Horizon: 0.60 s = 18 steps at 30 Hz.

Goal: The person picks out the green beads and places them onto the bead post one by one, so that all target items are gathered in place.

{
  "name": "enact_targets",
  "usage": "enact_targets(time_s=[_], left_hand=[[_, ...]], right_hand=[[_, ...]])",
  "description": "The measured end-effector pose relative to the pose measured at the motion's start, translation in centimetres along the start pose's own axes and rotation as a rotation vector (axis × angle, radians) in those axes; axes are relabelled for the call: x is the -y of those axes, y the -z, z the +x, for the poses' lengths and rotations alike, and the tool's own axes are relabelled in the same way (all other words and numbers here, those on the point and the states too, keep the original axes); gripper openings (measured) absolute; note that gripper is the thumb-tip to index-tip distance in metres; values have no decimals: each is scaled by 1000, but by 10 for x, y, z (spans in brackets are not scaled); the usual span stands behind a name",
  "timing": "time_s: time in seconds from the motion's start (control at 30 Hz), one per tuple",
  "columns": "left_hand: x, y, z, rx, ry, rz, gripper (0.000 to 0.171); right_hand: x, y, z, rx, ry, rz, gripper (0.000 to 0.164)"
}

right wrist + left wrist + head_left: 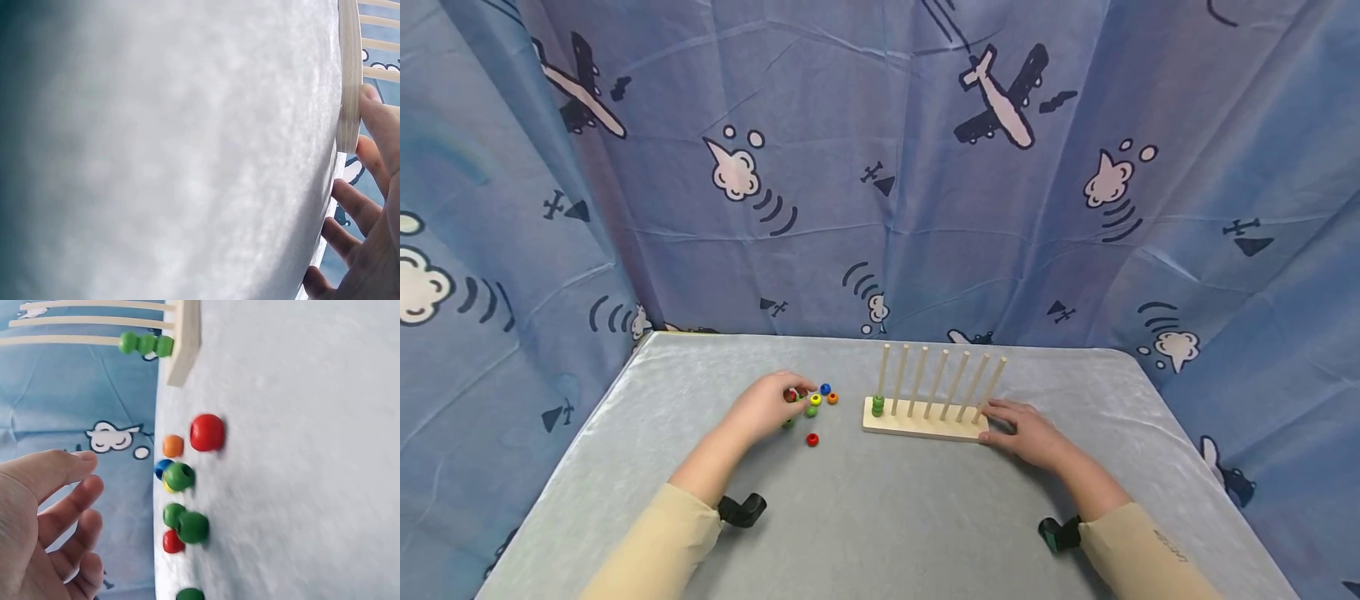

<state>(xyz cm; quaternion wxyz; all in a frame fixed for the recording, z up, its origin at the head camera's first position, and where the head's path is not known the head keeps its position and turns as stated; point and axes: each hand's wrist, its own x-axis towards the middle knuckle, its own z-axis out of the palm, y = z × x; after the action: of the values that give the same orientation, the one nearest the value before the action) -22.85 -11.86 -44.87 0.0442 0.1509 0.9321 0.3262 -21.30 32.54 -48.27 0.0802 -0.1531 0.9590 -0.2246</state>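
Note:
My left hand [771,405] hovers over a loose group of wooden beads at the left, fingers slightly bent and nothing between thumb and fingertips in the left wrist view. Around it lie green beads [192,527], a red bead [812,439] nearer me, a yellow bead [816,400], a blue bead [825,389] and an orange bead [832,398]. The wooden peg rack [925,426] stands upright, three green beads [877,406] stacked on its leftmost peg. At the rack's right end, my right hand [1028,433] holds the base between thumb and index finger, other fingers spread toward the table.
A pale grey cloth covers the table [880,517]. Behind and beside it hangs a blue curtain [820,275] printed with planes and clouds. The rack's other pegs [955,383] rise bare. Black wrist mounts [742,510] sit at both sleeve cuffs.

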Motion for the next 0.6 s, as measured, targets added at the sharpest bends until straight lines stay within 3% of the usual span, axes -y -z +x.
enact_targets(time_s=[0.37, 0.6], left_hand=[[14, -7, 3, 2, -87, 194, 22], [18, -17, 10, -5, -62, 299, 17]], right_hand=[[-1, -1, -1, 1, -10, -1, 63], [-1, -1, 0, 0, 5, -6, 63]])
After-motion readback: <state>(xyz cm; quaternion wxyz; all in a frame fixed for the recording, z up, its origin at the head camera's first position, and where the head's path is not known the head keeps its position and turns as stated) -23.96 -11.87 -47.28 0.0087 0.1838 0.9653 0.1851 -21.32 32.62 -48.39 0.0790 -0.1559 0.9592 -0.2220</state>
